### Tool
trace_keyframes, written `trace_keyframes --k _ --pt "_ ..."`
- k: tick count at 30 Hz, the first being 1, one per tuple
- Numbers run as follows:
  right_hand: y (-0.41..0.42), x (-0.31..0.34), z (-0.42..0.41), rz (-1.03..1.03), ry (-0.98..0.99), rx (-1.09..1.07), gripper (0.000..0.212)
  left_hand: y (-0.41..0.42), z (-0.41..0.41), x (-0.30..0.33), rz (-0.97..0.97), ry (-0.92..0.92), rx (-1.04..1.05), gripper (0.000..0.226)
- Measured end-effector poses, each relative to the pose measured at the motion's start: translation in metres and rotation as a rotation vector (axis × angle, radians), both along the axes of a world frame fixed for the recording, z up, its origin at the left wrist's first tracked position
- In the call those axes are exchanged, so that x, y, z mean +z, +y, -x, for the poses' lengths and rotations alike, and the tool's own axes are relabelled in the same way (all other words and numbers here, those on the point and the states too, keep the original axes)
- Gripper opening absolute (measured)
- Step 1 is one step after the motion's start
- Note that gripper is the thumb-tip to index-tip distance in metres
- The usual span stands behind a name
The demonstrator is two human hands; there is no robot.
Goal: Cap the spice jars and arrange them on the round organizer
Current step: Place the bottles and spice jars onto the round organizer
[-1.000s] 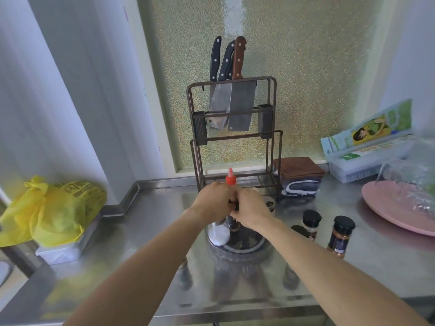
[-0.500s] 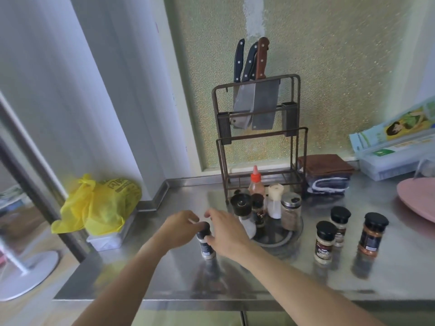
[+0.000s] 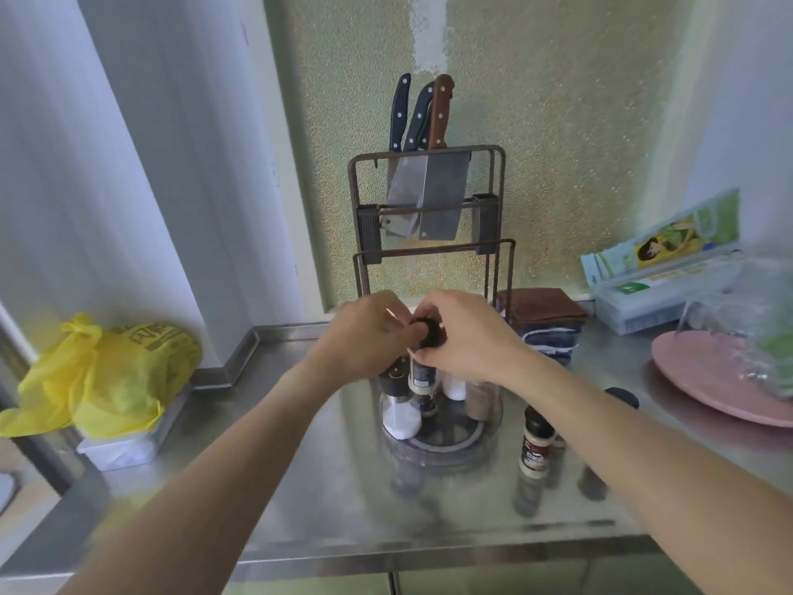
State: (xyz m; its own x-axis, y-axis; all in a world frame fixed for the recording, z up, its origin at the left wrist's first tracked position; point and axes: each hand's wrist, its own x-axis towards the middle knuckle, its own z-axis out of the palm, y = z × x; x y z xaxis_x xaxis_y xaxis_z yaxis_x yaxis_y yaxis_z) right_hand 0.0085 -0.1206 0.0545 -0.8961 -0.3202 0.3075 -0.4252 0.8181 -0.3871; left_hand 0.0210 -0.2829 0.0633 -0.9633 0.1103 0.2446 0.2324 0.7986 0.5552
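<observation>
Your left hand and right hand meet above the round organizer, both closed around one spice jar with a dark cap; your right fingertips pinch at its neck. The jar hangs upright over the organizer, among a salt grinder and other bottles standing there. Another capped jar stands on the steel counter just right of the organizer

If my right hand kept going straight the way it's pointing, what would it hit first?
Probably the left hand: the right hand points leftward across the black-capped spice jar both hold. Depth is hard to judge.
</observation>
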Motion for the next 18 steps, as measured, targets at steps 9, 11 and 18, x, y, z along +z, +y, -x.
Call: trace_keyframes --k 9,11,18 --pt "0.023 -0.059 0.059 -0.330 0.081 -0.094 0.031 0.045 0.063 -0.050 0.242 0.030 -0.075 0.015" --pt "0.022 -0.069 0.063 -0.431 0.120 -0.092 0.035 0.047 0.069 -0.062 0.323 0.030 -0.093 0.013" --pt "0.032 -0.078 0.060 -0.419 0.097 -0.092 0.038 0.046 0.077 -0.077 0.424 0.018 -0.157 0.020"
